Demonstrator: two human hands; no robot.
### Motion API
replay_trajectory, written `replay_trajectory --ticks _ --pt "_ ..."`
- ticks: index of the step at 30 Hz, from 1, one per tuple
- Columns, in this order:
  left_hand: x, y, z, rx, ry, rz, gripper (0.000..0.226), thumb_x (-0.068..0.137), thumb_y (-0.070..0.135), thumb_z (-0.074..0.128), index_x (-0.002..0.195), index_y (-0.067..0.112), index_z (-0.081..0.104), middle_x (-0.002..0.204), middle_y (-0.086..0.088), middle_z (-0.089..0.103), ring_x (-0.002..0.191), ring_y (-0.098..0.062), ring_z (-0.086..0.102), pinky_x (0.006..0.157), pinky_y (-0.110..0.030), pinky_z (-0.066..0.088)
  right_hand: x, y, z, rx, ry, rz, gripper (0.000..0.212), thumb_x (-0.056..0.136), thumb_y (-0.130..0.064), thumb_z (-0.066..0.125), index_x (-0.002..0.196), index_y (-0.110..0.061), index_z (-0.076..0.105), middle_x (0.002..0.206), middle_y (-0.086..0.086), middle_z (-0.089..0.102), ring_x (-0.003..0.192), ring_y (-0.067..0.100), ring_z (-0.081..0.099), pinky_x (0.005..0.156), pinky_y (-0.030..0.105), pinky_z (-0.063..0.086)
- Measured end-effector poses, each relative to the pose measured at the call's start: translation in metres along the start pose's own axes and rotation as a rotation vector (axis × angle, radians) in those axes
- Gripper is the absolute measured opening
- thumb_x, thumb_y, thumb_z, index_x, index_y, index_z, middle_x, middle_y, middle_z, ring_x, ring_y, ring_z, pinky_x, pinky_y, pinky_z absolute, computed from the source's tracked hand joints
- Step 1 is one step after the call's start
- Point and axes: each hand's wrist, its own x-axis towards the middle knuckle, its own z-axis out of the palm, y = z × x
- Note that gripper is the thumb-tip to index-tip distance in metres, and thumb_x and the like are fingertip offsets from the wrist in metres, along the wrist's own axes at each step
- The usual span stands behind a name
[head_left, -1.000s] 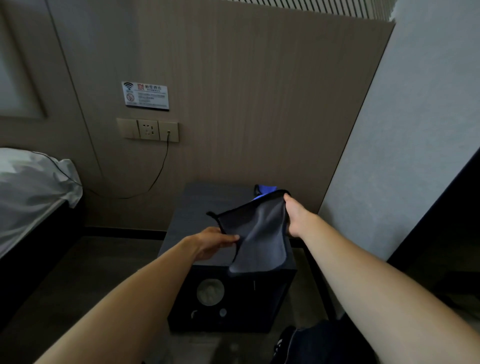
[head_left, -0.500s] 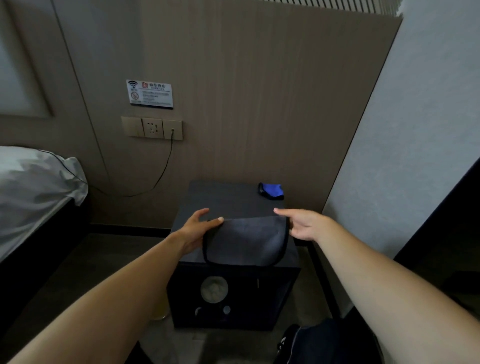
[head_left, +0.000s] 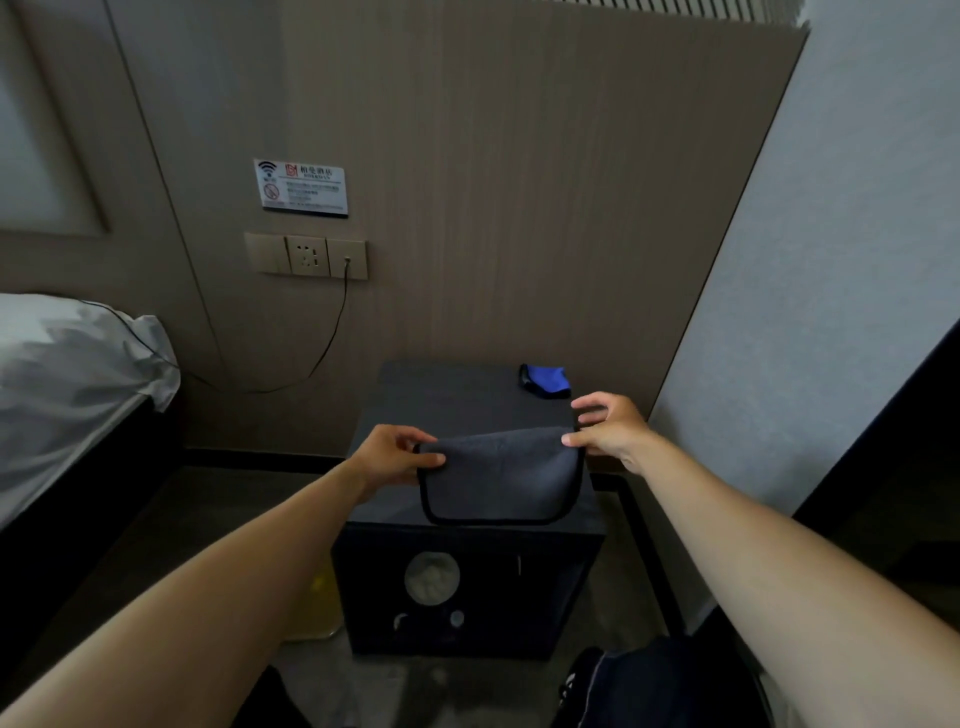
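Observation:
A grey cloth (head_left: 501, 475) with black edging lies folded on the front part of a dark cabinet's top (head_left: 457, 395), its lower edge hanging just over the front rim. My left hand (head_left: 392, 457) pinches the cloth's left upper corner between thumb and fingers. My right hand (head_left: 608, 428) pinches the right upper corner, thumb on top and the other fingers spread above. A small blue cloth (head_left: 545, 382) sits bunched at the back right of the cabinet top, just beyond my right hand.
The cabinet front (head_left: 467, 587) shows a round dial. A bed with white sheets (head_left: 67, 384) stands at the left. A cable (head_left: 332, 332) hangs from the wall socket (head_left: 306, 255). A yellowish object (head_left: 317, 608) sits on the floor left of the cabinet. A wall (head_left: 805, 312) is close on the right.
The grey cloth, held up in the air a second ago, has been laid folded on the cabinet top. Both hands have moved to its upper corners.

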Motion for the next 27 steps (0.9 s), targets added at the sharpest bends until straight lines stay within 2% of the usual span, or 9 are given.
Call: replay_trajectory --ticks 4,6,9,12,14,18,23,27 --pt "0.004 0.003 0.005 0.130 0.066 0.064 0.018 0.080 0.015 0.081 0.092 0.002 0.074 0.064 0.000 0.054 0.059 -0.005 0.057 0.058 -0.018 0.050 0.007 0.006 0.003 -0.053 0.089 -0.113 0.045 0.066 0.003 0.087 0.098 -0.022 0.069 0.102 0.004 0.066 0.096 0.017 0.065 0.080 0.030 0.053" --pt "0.006 0.007 0.007 0.184 0.109 0.111 0.017 0.081 0.019 0.080 0.091 0.006 0.074 0.071 -0.001 0.061 0.066 -0.008 0.058 0.061 -0.018 0.047 0.011 0.009 0.004 -0.092 0.069 -0.162 0.042 0.068 0.005 0.084 0.094 -0.025 0.070 0.099 0.001 0.071 0.099 0.016 0.067 0.085 0.029 0.053" --pt "0.009 0.022 0.017 0.068 0.154 0.135 0.021 0.087 0.014 0.073 0.102 0.000 0.069 0.088 -0.009 0.067 0.083 -0.016 0.063 0.068 -0.021 0.052 0.013 0.012 0.006 -0.160 0.040 -0.213 0.035 0.076 0.006 0.077 0.090 -0.026 0.072 0.098 0.001 0.074 0.098 0.014 0.069 0.088 0.029 0.055" --pt "0.010 0.041 0.030 0.015 0.210 0.183 0.023 0.089 0.021 0.072 0.104 0.005 0.067 0.092 -0.007 0.069 0.084 -0.018 0.065 0.073 -0.029 0.054 0.013 0.012 0.011 -0.287 0.004 -0.215 0.029 0.084 0.000 0.072 0.101 -0.023 0.072 0.098 -0.002 0.072 0.097 0.014 0.068 0.086 0.027 0.052" --pt "0.013 0.049 0.036 0.013 0.233 0.243 0.024 0.087 0.026 0.074 0.101 0.007 0.069 0.095 -0.009 0.072 0.088 -0.019 0.068 0.080 -0.035 0.056 0.011 0.010 0.017 -0.340 -0.074 -0.240 0.032 0.082 -0.006 0.077 0.107 -0.024 0.069 0.101 -0.004 0.070 0.101 0.014 0.067 0.089 0.031 0.053" --pt "0.016 0.058 0.046 0.135 0.153 0.359 0.020 0.079 0.025 0.082 0.089 0.010 0.073 0.085 -0.009 0.074 0.082 -0.023 0.070 0.079 -0.041 0.056 0.005 -0.005 0.032 -0.185 -0.247 -0.286 0.042 0.073 -0.009 0.086 0.106 -0.025 0.067 0.105 -0.004 0.072 0.105 0.012 0.067 0.097 0.035 0.053" --pt "0.014 0.067 0.048 0.363 -0.039 0.397 0.019 0.074 0.031 0.085 0.085 0.018 0.076 0.078 0.002 0.074 0.076 -0.010 0.070 0.074 -0.035 0.058 0.000 -0.019 0.049 -0.113 -0.429 -0.237 0.043 0.072 -0.015 0.087 0.110 -0.023 0.070 0.109 -0.001 0.074 0.108 0.014 0.068 0.099 0.033 0.051" --pt "0.011 0.074 0.042 0.524 0.030 0.457 0.021 0.075 0.033 0.084 0.089 0.019 0.077 0.081 0.007 0.074 0.077 -0.002 0.068 0.073 -0.027 0.055 -0.005 -0.021 0.057 -0.178 -0.472 -0.203 0.030 0.073 -0.022 0.086 0.101 -0.017 0.076 0.097 0.002 0.077 0.096 0.018 0.071 0.090 0.032 0.054"
